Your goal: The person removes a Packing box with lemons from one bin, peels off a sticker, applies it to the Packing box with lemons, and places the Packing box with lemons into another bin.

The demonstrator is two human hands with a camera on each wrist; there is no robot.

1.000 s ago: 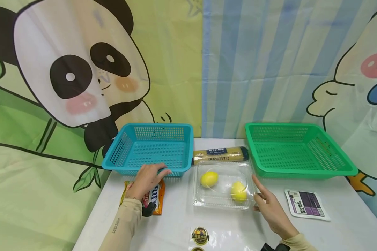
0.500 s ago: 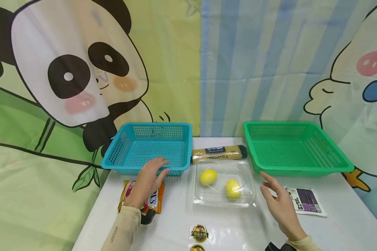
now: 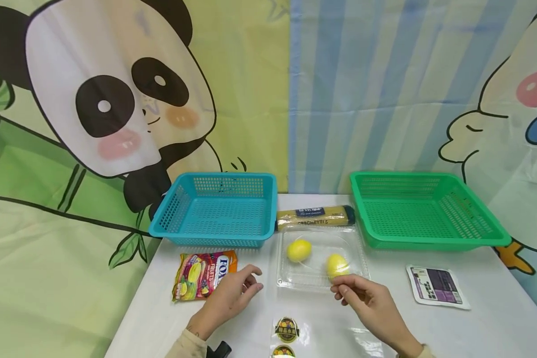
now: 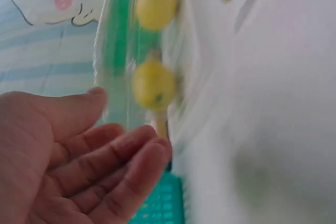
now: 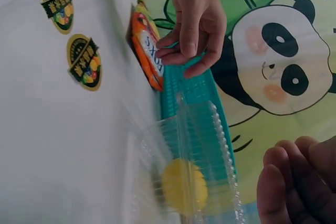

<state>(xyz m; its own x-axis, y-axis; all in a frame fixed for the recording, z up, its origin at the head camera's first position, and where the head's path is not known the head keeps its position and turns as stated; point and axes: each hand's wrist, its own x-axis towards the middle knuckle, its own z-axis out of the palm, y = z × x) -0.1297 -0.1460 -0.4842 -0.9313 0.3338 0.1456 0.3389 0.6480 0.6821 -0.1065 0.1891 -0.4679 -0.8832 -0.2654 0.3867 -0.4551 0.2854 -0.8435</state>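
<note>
Two yellow lemons, one at the left (image 3: 299, 251) and one at the right (image 3: 337, 266), lie in a clear plastic box (image 3: 291, 282) in the middle of the white table. At the box's front edge is my right hand (image 3: 371, 308), its thumb near the bent index finger. Nothing shows in its grasp in the right wrist view; from the head view I cannot tell whether it touches the box. My left hand (image 3: 230, 301) hovers left of the box with loosely bent fingers and holds nothing. Beside it lies an orange bag of fruit candy (image 3: 197, 276).
A blue basket (image 3: 212, 243) stands at the back left, a green basket (image 3: 434, 245) at the back right. Between them lies a spaghetti pack (image 3: 313, 217). A white and purple packet (image 3: 437, 287) is at the right. Clear film with round stickers (image 3: 287, 329) lies in front.
My left hand has drawn back from the blue basket's front rim and the candy bag, toward the front and right. The right hand has moved from the box's right side to its front edge.
</note>
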